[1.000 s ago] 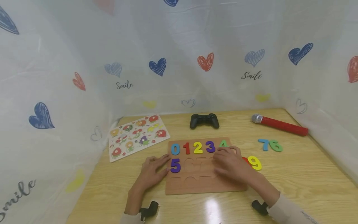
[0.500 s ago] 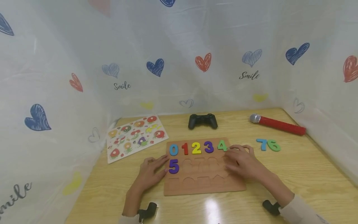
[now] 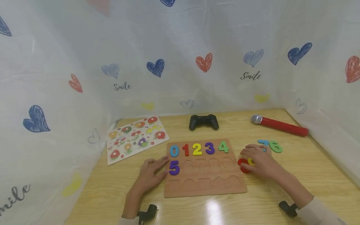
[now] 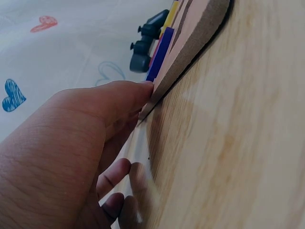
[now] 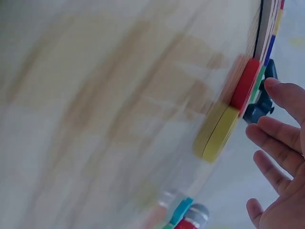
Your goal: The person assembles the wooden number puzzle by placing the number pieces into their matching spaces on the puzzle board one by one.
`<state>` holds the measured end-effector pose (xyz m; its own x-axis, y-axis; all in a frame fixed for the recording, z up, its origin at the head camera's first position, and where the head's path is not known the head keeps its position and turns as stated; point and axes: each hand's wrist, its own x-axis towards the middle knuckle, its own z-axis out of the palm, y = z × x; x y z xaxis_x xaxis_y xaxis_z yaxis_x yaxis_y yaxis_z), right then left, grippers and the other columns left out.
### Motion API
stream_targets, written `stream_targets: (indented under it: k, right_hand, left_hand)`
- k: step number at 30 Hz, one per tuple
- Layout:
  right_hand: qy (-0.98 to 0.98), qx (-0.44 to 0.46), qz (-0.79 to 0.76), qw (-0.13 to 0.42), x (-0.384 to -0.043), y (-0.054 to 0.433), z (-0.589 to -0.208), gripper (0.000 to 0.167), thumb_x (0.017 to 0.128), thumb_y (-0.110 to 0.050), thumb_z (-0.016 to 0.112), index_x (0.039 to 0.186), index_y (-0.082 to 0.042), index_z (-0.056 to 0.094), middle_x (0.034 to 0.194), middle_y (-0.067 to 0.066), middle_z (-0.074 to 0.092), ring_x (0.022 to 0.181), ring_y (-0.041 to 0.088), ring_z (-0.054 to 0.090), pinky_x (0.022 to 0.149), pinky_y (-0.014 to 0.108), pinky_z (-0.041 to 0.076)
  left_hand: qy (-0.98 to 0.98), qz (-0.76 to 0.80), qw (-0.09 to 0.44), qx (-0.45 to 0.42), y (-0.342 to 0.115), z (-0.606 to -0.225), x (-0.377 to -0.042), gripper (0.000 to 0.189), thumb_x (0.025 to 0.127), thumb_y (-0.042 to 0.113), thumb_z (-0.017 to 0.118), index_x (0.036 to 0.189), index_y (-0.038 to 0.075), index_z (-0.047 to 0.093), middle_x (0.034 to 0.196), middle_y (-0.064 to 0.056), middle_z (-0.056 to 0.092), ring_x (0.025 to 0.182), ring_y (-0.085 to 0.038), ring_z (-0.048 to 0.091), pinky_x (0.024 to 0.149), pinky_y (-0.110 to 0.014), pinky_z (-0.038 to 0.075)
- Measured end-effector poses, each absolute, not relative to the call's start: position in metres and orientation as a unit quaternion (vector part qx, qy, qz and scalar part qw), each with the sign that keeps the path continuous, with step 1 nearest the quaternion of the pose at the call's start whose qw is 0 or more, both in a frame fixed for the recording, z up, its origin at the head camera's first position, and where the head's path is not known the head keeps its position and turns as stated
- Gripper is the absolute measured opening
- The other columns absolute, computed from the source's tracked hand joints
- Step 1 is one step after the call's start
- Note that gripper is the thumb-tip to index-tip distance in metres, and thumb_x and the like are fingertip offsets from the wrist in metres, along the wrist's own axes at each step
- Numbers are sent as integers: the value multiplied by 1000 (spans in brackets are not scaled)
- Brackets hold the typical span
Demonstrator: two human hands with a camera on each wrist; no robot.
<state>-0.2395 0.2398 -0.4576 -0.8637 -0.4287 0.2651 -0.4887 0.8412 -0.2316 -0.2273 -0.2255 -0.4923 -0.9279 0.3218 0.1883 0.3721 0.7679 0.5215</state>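
Note:
My left hand (image 3: 151,174) touches the left edge of a wooden number puzzle board (image 3: 208,189), thumb and fingertips close beside the purple number 5 (image 3: 174,168). In the left wrist view the thumb (image 4: 126,98) lies against the board's edge. My right hand (image 3: 260,160) is over the table right of the board with its fingers spread and nothing held. Beneath it lie a red number 8 (image 3: 243,167) and a yellow number 9 (image 3: 251,161), partly hidden in the head view. Numbers 0 to 4 fill the board's top row; the hollows after the 5 are bare.
A blue 7 (image 3: 263,142) and a green 6 (image 3: 275,146) lie beyond the right hand. Farther back are a red microphone (image 3: 282,125) and a black game controller (image 3: 203,122). A fruit puzzle board (image 3: 132,150) lies at the left. Printed curtains (image 3: 180,87) surround the table.
My right hand has moved right, from over the board to over the red 8 and yellow 9, uncovering the green 4 and the middle-row hollows. The left hand stays at the board's edge.

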Motion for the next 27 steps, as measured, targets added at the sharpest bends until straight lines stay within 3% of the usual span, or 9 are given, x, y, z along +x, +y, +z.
stream_targets:
  k: [7, 27]
  right_hand:
    - [-965, 216, 125, 84, -242, 265, -454, 40, 81, -30, 83, 113, -8, 71, 118, 13, 68, 125, 40, 44, 93, 71, 21]
    - [-971, 179, 127, 98, -252, 325, -459, 35, 81, -20, 81, 111, -6, 70, 116, 18, 67, 122, 43, 42, 90, 73, 19]
  left_hand:
    - [-938, -283, 55, -191, -225, -492, -227, 50, 95, 38, 67, 141, 21, 60, 150, 8, 49, 116, -26, 40, 97, -58, 28]
    - [-937, -276, 71, -204, -225, -495, -228, 48, 96, 37, 66, 141, 20, 60, 149, 5, 52, 115, -25, 41, 94, -58, 29]
